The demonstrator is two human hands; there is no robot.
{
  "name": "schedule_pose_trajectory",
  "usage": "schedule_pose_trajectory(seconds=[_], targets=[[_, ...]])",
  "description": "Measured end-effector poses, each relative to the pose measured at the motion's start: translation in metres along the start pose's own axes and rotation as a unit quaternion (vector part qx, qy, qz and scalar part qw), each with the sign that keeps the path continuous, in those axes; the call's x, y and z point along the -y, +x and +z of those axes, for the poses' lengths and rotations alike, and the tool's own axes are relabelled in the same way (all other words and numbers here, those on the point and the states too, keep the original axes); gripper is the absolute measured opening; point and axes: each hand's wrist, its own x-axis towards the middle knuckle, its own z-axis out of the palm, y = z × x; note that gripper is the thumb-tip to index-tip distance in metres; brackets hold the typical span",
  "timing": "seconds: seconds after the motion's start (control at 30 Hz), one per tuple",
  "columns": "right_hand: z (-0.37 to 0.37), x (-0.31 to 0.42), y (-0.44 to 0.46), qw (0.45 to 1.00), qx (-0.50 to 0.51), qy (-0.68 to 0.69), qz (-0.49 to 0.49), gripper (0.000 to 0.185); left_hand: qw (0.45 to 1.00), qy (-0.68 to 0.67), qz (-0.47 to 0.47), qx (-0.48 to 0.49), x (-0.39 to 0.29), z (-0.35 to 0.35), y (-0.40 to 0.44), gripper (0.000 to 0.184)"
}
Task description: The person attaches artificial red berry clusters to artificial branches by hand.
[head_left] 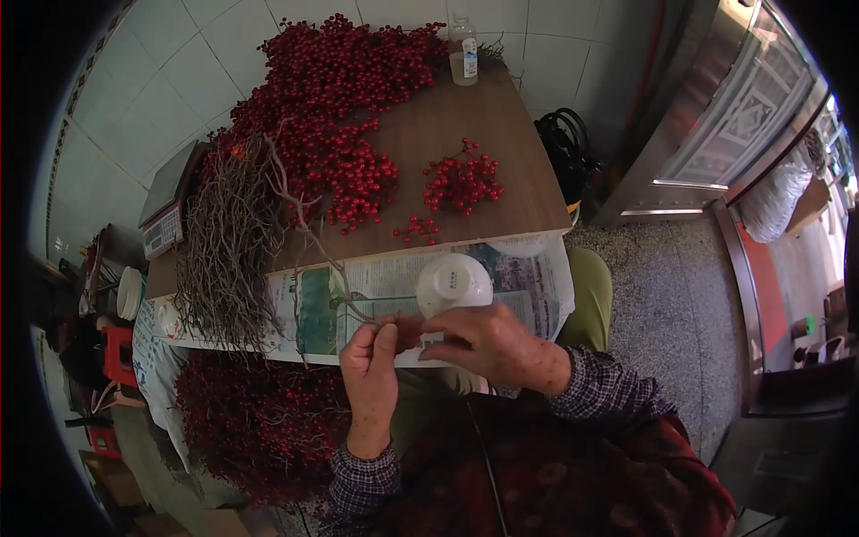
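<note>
My left hand [371, 380] is closed, thumb against fingers, pinching the lower end of a bare twig [336, 267]. The twig slants up and left across the table edge toward a bundle of thin brown twigs [231, 242]. My right hand [501, 347] has bent fingers that meet the left fingertips; whatever they grip there is hidden. Just beyond my hands, a white bowl [455, 285] lies upside down on newspaper [380, 277]. Farther back on the wooden table are a small cluster of red berries [462, 182] and a few loose berry sprigs [417, 230].
A large heap of red berry branches [344, 76] covers the table's back left, near a bottle [463, 52]. A scale [163, 228] stands at the left edge. More berry branches [259, 425] lie below on the left. A metal door [689, 116] is at right.
</note>
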Motion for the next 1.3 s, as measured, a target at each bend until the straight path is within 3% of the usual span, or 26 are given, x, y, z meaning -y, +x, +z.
schedule_pose_trajectory(seconds=[0.17,0.27,0.37,0.57,0.63,0.67,0.7,0.73,0.77,0.83,1.0,1.3], targets=[[-0.041,-0.028,0.036,0.998,-0.016,-0.054,0.034,0.018,1.0,-0.013,0.0,-0.003,0.002,-0.017,-0.004,0.021],[-0.037,-0.059,0.067,0.995,-0.056,-0.082,0.002,0.02,1.0,-0.024,-0.011,-0.015,0.005,-0.017,-0.005,0.021],[-0.025,-0.082,0.092,0.979,-0.056,-0.192,-0.049,0.022,0.999,-0.015,-0.023,-0.022,0.006,-0.014,-0.007,0.02],[-0.023,-0.113,0.112,0.96,0.071,-0.268,-0.045,0.03,1.0,0.011,-0.012,-0.025,-0.001,-0.017,-0.003,0.017],[-0.032,-0.114,0.11,0.99,-0.01,-0.117,-0.078,0.029,0.999,0.014,-0.004,-0.03,-0.006,-0.017,0.003,0.016],[-0.04,-0.113,0.105,0.99,-0.01,-0.116,-0.079,0.029,0.999,0.012,-0.009,-0.033,-0.009,-0.018,0.007,0.015],[-0.049,-0.1,0.098,0.989,0.048,0.126,0.056,0.022,0.999,0.01,-0.016,-0.035,-0.011,-0.018,0.011,0.015],[-0.055,-0.087,0.091,0.909,0.102,0.359,0.186,0.016,0.999,0.012,-0.019,-0.034,-0.013,-0.014,0.015,0.015],[-0.056,-0.078,0.082,0.908,0.101,0.36,0.189,0.016,0.999,-0.003,-0.023,-0.025,-0.015,-0.009,0.02,0.015],[-0.054,-0.066,0.064,0.832,0.145,0.507,0.171,0.014,0.999,-0.017,-0.032,-0.017,-0.018,0.004,0.027,0.016],[-0.046,-0.069,0.052,0.837,0.169,0.494,0.165,0.016,0.993,-0.092,-0.042,0.065,-0.013,0.023,0.028,0.018],[-0.042,-0.071,0.052,0.854,0.189,0.459,0.155,0.02,0.987,-0.123,-0.068,0.08,-0.015,0.019,0.022,0.017]])
